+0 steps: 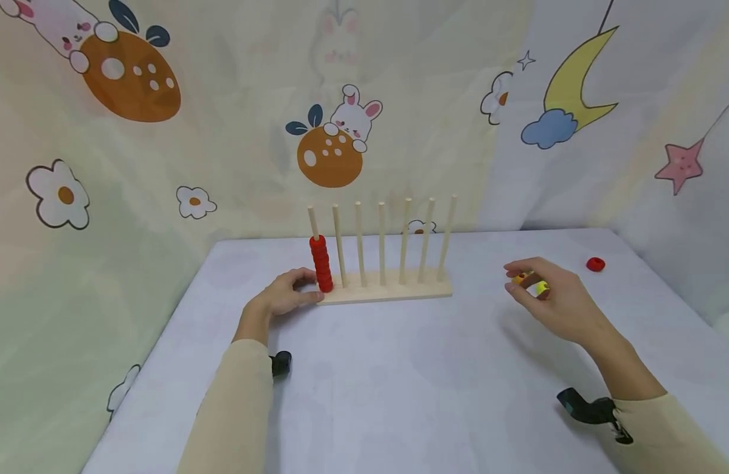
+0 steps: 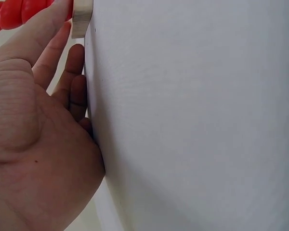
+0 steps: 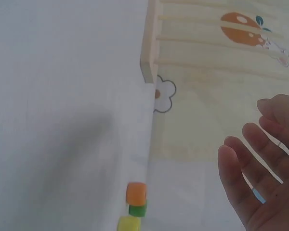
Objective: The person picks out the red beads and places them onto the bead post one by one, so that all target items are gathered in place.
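Observation:
A wooden peg rack (image 1: 388,291) with several upright pegs stands at the back of the table. Red beads (image 1: 321,263) are stacked on its leftmost peg; the other pegs are bare. My left hand (image 1: 283,293) holds the left end of the base, thumb in front and fingers behind. To the right, my right hand (image 1: 553,297) hovers over the table with loosely bent fingers and nothing in its grasp. Behind those fingers shows a yellow bead (image 1: 542,288). In the right wrist view, an orange bead (image 3: 136,194), a green bead (image 3: 137,211) and a yellow one lie close together.
A single red bead (image 1: 595,264) lies on the table beyond the right hand. The white tabletop (image 1: 400,382) runs back to a patterned cloth backdrop (image 1: 246,145). Black wrist devices stick out by both sleeves.

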`<state>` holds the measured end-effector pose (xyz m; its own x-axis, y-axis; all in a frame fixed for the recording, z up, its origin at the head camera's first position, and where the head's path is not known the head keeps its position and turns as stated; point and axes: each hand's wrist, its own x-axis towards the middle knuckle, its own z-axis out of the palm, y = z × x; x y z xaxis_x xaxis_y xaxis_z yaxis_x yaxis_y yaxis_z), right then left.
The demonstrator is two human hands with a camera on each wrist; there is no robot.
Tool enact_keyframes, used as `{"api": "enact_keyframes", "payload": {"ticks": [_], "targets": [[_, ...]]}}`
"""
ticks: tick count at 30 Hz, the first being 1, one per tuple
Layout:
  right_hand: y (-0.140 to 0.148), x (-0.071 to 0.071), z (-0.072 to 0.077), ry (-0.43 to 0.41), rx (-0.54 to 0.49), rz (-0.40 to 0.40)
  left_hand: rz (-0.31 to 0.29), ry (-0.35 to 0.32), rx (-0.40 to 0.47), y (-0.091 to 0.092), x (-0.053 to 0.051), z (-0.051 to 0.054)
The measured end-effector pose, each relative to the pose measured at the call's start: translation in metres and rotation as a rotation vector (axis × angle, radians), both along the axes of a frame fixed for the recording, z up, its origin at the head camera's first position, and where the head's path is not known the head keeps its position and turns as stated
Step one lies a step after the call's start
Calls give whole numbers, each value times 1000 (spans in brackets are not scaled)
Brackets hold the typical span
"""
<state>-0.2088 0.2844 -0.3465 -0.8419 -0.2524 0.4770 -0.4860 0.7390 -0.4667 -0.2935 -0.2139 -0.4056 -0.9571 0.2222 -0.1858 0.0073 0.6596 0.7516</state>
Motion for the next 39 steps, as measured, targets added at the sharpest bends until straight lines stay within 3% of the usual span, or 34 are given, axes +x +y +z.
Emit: {"api": "enact_keyframes", "payload": {"ticks": [10, 19, 28, 33, 39], "targets": [[47, 7, 20, 28, -54, -137, -19, 7, 1, -2, -3, 5], [74, 2, 5, -7, -106, -184, -26, 9, -17, -2, -7, 5], [93, 0, -9, -59, -60, -277, -20, -14, -14, 1, -5, -2], [104, 3, -12, -56, -37, -317, -31, -27, -9, 4, -3, -5], [108, -6, -12, -72, -27, -338, -16, -29, -26, -3, 1, -3]]}}
